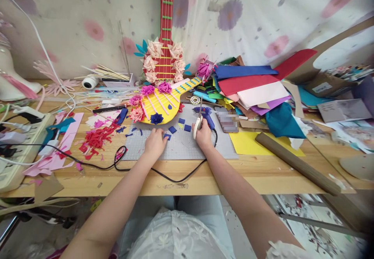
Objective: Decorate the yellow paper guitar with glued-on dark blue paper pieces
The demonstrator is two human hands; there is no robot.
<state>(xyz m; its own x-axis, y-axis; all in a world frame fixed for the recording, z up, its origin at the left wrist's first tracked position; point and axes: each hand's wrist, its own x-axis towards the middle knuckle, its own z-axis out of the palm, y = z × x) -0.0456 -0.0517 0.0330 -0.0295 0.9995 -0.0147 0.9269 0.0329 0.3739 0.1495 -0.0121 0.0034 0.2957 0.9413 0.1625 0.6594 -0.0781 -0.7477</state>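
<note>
My right hand (203, 135) is closed around the handles of a pair of scissors (198, 123) with pale grips, blades pointing away from me. With pinched fingers, my left hand (154, 142) holds a small blue paper piece (167, 136) over the grey cutting mat (181, 150). Between the hands lie several more blue paper squares (187, 127). Just beyond them rests a yellow paper guitar (159, 103) trimmed with pink flowers and one dark blue flower (156, 118). A blue glue gun (207, 114) lies right behind my right hand.
A red paper guitar (165, 62) stands against the curtain. Stacked coloured paper (251, 87) fills the right back, with a brown cardboard roll (298, 163) nearer. Red scraps (96, 137) and a power strip (26, 146) are leftward; a black cord (178, 181) crosses the front.
</note>
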